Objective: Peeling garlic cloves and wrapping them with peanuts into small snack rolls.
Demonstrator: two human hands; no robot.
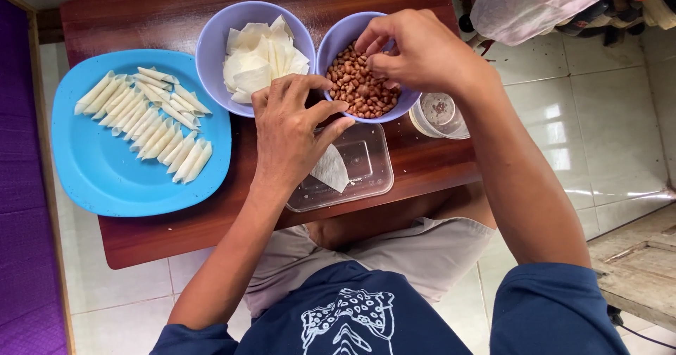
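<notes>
peanuts (pixel 360 87) under right-hand fingers (pixel 384 63), left hand (pixel 292 126) on wrapper (pixel 331 168)

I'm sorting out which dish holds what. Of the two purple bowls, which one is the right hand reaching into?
The right-side purple bowl, filled with brown peanuts. The right hand has its fingertips in it. The other purple bowl holds white wrapper pieces and is untouched.

Bowls (pixel 211 45) and blue plate (pixel 84 172) crowd the table; its near-left corner lies open.

Low dark wooden table (pixel 176 242) on glossy pale tiled floor (pixel 605 115); purple mat (pixel 21 186) alongside.
</notes>
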